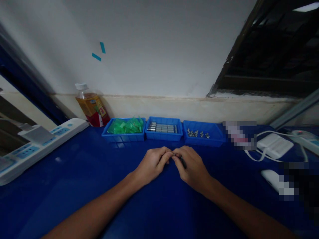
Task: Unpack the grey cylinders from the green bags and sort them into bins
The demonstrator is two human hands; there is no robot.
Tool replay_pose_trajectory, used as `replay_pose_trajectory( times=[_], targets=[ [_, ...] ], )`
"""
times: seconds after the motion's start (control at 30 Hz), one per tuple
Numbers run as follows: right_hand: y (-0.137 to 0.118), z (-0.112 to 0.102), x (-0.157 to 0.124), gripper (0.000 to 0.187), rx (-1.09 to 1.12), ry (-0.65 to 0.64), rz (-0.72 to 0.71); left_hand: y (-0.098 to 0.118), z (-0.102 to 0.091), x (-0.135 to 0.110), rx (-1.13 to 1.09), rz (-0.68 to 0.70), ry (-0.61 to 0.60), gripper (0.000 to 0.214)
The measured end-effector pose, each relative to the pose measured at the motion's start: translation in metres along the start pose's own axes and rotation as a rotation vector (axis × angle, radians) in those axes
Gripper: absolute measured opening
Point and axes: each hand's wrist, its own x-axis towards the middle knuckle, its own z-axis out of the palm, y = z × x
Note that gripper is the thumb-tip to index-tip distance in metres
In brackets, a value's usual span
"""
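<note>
My left hand and my right hand meet fingertip to fingertip above the blue table. Both are closed in a pinch. A small dark, rod-like piece lies within the fingers of my right hand, its kind not clear. Whatever my left fingertips pinch is tiny and mostly covered. Just beyond the hands, a blue bin contains rows of silver metal blocks. To its right, another blue bin has several small metal fittings. The left blue bin holds green plastic bags.
A bottle of amber drink stands by the wall at the back left. Along the left edge runs a white power strip with a plugged-in adapter. A white box with cables and a white mouse-like object lie on the right.
</note>
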Motion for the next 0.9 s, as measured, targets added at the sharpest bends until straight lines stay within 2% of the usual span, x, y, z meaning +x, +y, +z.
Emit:
replay_pose_trajectory(
  times=[0.1,0.17,0.3,0.4,0.5,0.63,0.77,0.9],
  targets=[
    [0.011,-0.007,0.005,0.009,-0.069,0.042,0.009,0.002,0.0,0.001,0.037,-0.041,-0.023,0.032],
    [0.029,-0.014,0.009,0.012,-0.15,0.132,0.054,0.003,0.001,0.002,0.068,-0.043,-0.04,0.028],
    [0.073,-0.027,0.013,0.016,-0.313,0.304,0.248,0.001,0.004,0.002,0.146,0.017,-0.084,0.024],
    [0.091,-0.029,0.01,0.022,-0.366,0.335,0.389,0.0,0.005,0.0,0.266,0.09,-0.117,0.026],
    [0.091,-0.027,0.008,0.025,-0.378,0.33,0.43,0.002,0.007,-0.001,0.421,0.173,-0.175,0.034],
    [0.078,-0.026,0.009,0.028,-0.428,0.355,0.37,0.002,0.008,-0.002,0.48,0.195,-0.18,0.03],
    [0.058,-0.026,0.008,0.015,-0.373,0.347,0.153,-0.001,0.01,0.0,0.459,0.149,-0.125,0.017],
    [0.037,-0.022,0.006,0.01,-0.184,0.202,-0.052,-0.007,0.012,0.002,0.411,0.123,-0.062,0.013]
  ],
)
